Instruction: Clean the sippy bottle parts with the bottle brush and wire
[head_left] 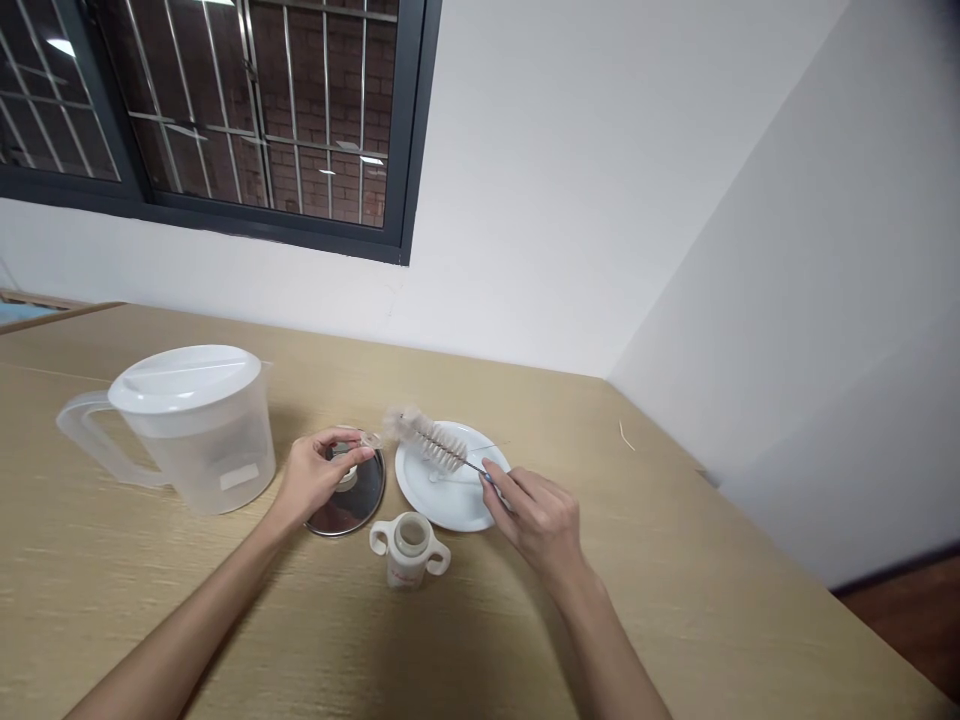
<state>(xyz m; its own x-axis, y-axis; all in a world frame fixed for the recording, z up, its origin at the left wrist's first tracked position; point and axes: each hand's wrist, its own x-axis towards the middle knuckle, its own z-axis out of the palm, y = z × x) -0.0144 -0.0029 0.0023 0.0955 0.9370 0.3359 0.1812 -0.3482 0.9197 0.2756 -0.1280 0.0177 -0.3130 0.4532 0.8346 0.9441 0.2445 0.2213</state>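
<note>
Nearest on the table [300, 650], with its near edge out of view, a two-handled bottle [406, 572] stands upright, its mouth open and uncovered. Beyond it, toward the table's right edge, the right hand [544, 520] is closed around the thin handle of a bristle brush [439, 443]. The left hand [315, 475] pinches a small clear piece [371, 440] between thumb and fingers, above a dark, shiny disc [341, 515] with a pale ring [346, 483] on it. The brush head slants over a white plate [450, 508], its tip near the clear piece but not inside it. So the piece is in hand and the brush is out, while the bottle is still unassembled; whether anything has been brushed, I cannot tell. Left of these, nearer the table's left far corner, is a lidded pitcher [217, 460]. A thin pale strand [626, 437] lies near the right edge, close to the far right corner. Behind the far edge rises the wall [540, 200], with a barred window [262, 120].
</note>
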